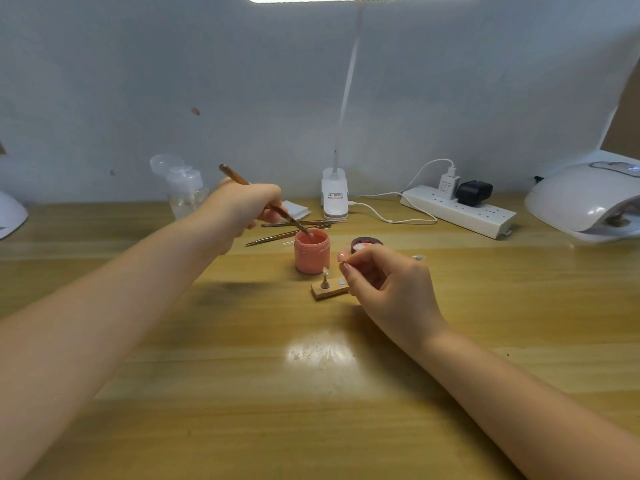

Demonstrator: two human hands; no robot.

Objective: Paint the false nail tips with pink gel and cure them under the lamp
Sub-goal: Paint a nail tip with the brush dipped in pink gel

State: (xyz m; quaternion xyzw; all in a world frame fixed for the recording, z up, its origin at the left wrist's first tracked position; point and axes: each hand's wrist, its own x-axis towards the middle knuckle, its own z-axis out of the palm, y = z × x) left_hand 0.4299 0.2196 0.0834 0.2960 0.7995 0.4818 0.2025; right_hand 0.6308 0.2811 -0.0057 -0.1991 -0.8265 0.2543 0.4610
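Yellow-brown wood, streaked and glossy, makes up the worktop [207,393] under my arms. At its far right edge sits the domed white curing lamp [581,199], with a white power strip [460,211] along the back edge beside it. Near the worktop's middle stands the small open pink gel jar [311,252], its dark lid [367,243] just to the right. My left hand [242,211] grips a slim brown-handled brush [263,202], its tip dipped in the jar. In front of the jar lies a little wooden holder block [329,290]. My right hand [388,282] hovers beside the block, fingers [346,268] curled and pinching something too small to make out.
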